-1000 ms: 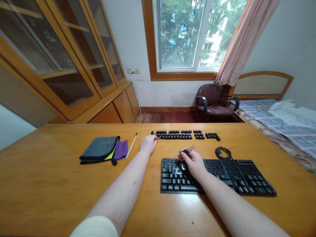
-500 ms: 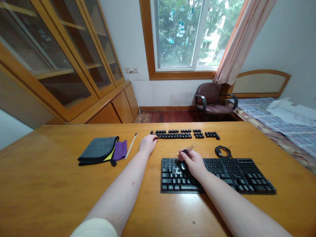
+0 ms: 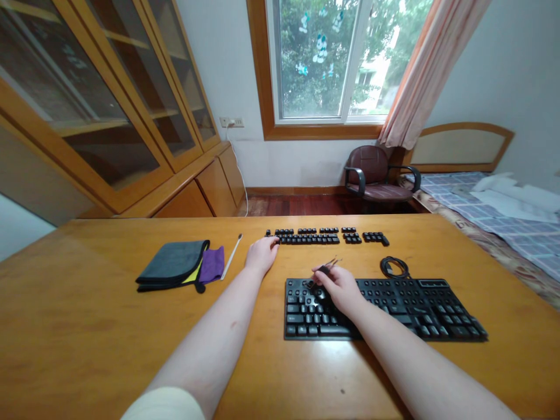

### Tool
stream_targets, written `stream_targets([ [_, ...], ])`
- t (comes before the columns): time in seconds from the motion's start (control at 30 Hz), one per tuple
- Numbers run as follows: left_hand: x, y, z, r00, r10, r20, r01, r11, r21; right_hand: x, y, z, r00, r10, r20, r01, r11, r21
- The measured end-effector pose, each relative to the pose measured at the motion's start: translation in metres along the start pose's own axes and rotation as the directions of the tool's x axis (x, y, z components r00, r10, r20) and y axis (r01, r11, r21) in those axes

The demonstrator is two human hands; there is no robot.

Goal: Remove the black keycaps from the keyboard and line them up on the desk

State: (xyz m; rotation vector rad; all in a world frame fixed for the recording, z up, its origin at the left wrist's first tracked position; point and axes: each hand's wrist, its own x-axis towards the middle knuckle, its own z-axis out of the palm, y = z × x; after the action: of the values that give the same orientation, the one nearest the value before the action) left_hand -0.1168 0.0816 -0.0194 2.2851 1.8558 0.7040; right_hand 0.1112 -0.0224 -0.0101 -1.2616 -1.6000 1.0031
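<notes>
A black keyboard (image 3: 420, 309) lies on the desk, with several keycaps gone from its upper rows. Over its left part is my right hand (image 3: 343, 290), closed around a keycap puller (image 3: 324, 270) with a black body and thin wires sticking up. Loose black keycaps (image 3: 317, 239) stand in two rows behind the keyboard. At the left end of these rows rests my left hand (image 3: 261, 255), its fingers closed on a keycap (image 3: 277, 240) that they partly hide.
Left of my left arm lie a folded grey cloth (image 3: 175, 262), a purple cloth (image 3: 212, 265) and a thin white brush (image 3: 231, 256). A coiled cable (image 3: 394, 268) sits behind the keyboard. Beyond the desk (image 3: 109, 350) are a chair (image 3: 371, 172) and a bed (image 3: 464, 192).
The keycap puller in my right hand has tipped and shifted slightly over the keyboard's upper left keys. My left hand has stayed at the end of the keycap rows.
</notes>
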Motion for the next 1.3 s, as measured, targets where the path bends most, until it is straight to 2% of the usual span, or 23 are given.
stream_targets([
  [0.17, -0.030, 0.014, -0.011, 0.999, 0.033, 0.012, -0.032, 0.996, -0.083, -0.003, -0.011, -0.001, 0.981, -0.083, 0.178, 0.116, 0.975, -0.187],
  [0.27, -0.060, 0.027, -0.013, 0.987, 0.112, 0.116, -0.071, 0.948, -0.310, -0.004, -0.015, -0.001, 0.972, -0.085, 0.218, 0.128, 0.973, -0.193],
  [0.37, -0.079, 0.035, -0.013, 0.929, 0.256, 0.267, -0.125, 0.897, -0.425, -0.004, -0.017, -0.001, 0.964, -0.100, 0.246, 0.150, 0.969, -0.196],
  [0.5, -0.074, 0.037, -0.015, 0.857, 0.365, 0.364, -0.149, 0.852, -0.502, -0.006, -0.019, -0.001, 0.947, -0.142, 0.289, 0.209, 0.954, -0.214],
  [0.63, -0.064, 0.036, -0.017, 0.826, 0.457, 0.330, -0.209, 0.793, -0.573, -0.007, -0.022, 0.001, 0.932, -0.165, 0.323, 0.246, 0.941, -0.230],
  [0.83, -0.064, 0.035, -0.015, 0.826, 0.469, 0.313, -0.205, 0.767, -0.608, -0.005, -0.021, 0.008, 0.928, -0.151, 0.341, 0.262, 0.916, -0.305],
  [1.07, -0.063, 0.030, -0.009, 0.842, 0.423, 0.336, -0.170, 0.798, -0.578, -0.009, -0.021, 0.010, 0.881, -0.237, 0.409, 0.378, 0.873, -0.308],
  [1.3, -0.063, 0.029, -0.004, 0.861, 0.377, 0.341, -0.112, 0.795, -0.596, -0.013, -0.016, 0.011, 0.898, -0.208, 0.388, 0.353, 0.867, -0.351],
])
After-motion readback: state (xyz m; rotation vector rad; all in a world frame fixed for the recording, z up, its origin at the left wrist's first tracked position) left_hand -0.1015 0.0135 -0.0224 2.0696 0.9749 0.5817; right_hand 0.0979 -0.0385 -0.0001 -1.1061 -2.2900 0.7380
